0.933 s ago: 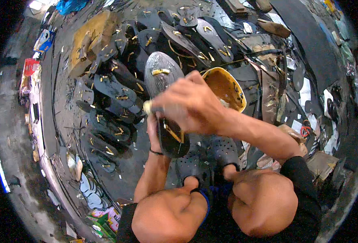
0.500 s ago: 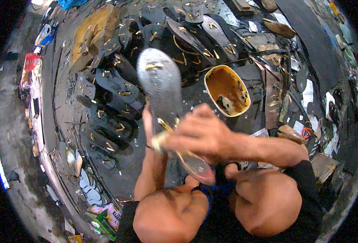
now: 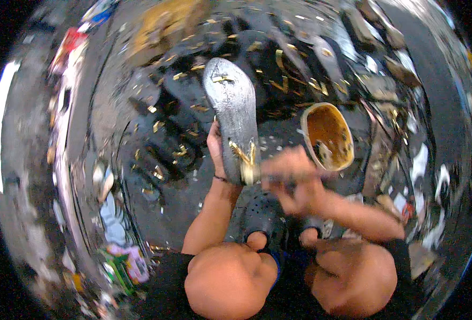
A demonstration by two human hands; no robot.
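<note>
In my left hand (image 3: 215, 149) is a long dark sandal sole (image 3: 237, 109), gripped along its left edge. Its upper part shines as if wet, and yellowish strap ends (image 3: 243, 153) show on its face. The fingers under the sole are hidden. My right hand (image 3: 294, 173), smeared by motion, is closed around what looks like a brush. The brush's pale tip (image 3: 250, 173) touches the lower end of the sole. Just beyond that hand stands a pale-rimmed tub (image 3: 348, 160) with brown, sticky-looking residue inside.
Many dark sandal soles (image 3: 177, 114) with yellowish strap ends lie on the ground to the left and ahead. A yellowish-brown block (image 3: 166, 24) stands at the far left. Scraps and strips (image 3: 377, 160) litter the right side. A green and white packet (image 3: 124, 269) lies near left.
The sole has shifted right and stands more upright in the view. My right hand has moved right with the brush, now at the sole's lower end. The whole view has turned somewhat.
</note>
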